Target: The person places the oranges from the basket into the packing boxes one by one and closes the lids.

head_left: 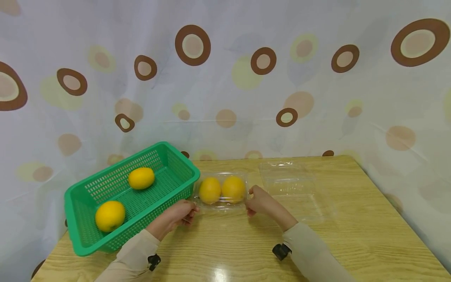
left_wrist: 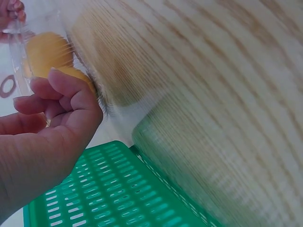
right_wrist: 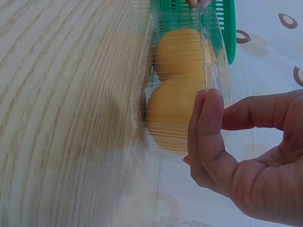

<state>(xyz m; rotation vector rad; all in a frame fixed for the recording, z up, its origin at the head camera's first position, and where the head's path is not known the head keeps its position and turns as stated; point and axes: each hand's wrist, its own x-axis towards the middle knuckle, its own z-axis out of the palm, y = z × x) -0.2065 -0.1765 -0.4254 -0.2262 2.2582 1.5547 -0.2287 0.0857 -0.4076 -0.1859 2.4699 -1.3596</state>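
A clear plastic clamshell box (head_left: 222, 205) lies on the table with two round yellow-orange fruits (head_left: 233, 189) side by side inside. My left hand (head_left: 181, 214) is at its front left corner, fingers curled, pinching the edge there. At the right end, my right hand (head_left: 260, 201) pinches the box's rim; in the right wrist view the thumb and fingers (right_wrist: 209, 125) stand on either side of that clear edge. The left wrist view shows the curled left hand (left_wrist: 57, 118) partly covering the fruits. Whether the lid is fully fastened cannot be seen.
To the left stands a green perforated basket (head_left: 78, 231) holding two more yellow fruits (head_left: 110, 216), close against the box. Another clear plastic box (head_left: 296, 188) lies opened out on the right of the wooden table (head_left: 218, 250). A patterned curtain (head_left: 225, 78) hangs behind.
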